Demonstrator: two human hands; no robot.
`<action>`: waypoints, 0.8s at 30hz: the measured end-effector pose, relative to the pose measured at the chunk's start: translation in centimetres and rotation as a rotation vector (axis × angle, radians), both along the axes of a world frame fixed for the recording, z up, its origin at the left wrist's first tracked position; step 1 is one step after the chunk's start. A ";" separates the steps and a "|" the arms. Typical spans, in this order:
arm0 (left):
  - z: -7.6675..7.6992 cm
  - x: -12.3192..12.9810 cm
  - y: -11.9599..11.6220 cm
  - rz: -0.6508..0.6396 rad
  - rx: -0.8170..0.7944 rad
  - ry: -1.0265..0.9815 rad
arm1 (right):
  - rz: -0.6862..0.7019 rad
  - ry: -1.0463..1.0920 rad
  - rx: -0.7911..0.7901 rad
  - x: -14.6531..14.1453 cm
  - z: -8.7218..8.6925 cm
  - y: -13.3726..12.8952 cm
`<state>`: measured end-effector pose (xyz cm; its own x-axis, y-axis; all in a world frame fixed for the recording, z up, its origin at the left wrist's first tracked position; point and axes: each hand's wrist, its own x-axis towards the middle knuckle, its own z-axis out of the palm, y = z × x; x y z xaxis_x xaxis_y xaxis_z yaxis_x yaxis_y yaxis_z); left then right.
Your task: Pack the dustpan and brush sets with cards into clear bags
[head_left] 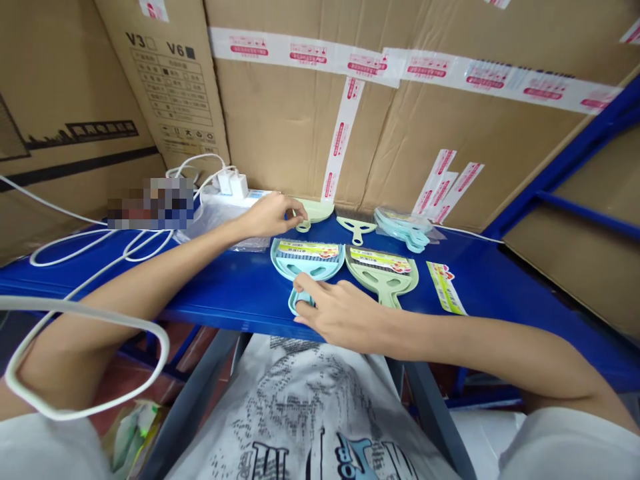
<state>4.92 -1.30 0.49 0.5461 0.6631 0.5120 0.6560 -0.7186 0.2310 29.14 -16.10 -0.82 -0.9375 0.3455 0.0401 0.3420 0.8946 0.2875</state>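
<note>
My left hand (273, 215) reaches to the back of the blue shelf (240, 287) and pinches the handle of a pale green mini dustpan (315, 212). My right hand (340, 313) rests near the front edge with its fingers on the handle of a light blue dustpan set (306, 259) that carries a printed label. A green dustpan set (383, 270) with a label lies right beside it. Another pale green dustpan (356, 229) lies further back.
A bagged stack of light blue dustpans (405, 227) sits at the back right, a loose label card (445, 287) to the right. White chargers (233, 183) and cables (100, 250) crowd the left. Taped cardboard boxes (400, 120) wall in the back. A blue rack frame (575, 167) stands right.
</note>
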 end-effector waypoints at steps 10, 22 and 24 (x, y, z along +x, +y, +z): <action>0.3 -0.9 0.7 -0.008 -0.332 -0.254 | 0.138 -0.016 0.104 0.4 1.6 -2.0; 1.0 -0.2 -0.4 -0.182 -1.065 -0.614 | 0.008 0.136 0.190 1.6 4.6 -2.4; 0.8 0.7 -0.9 -0.223 -1.134 -0.602 | -0.068 0.123 0.179 1.6 4.7 -2.3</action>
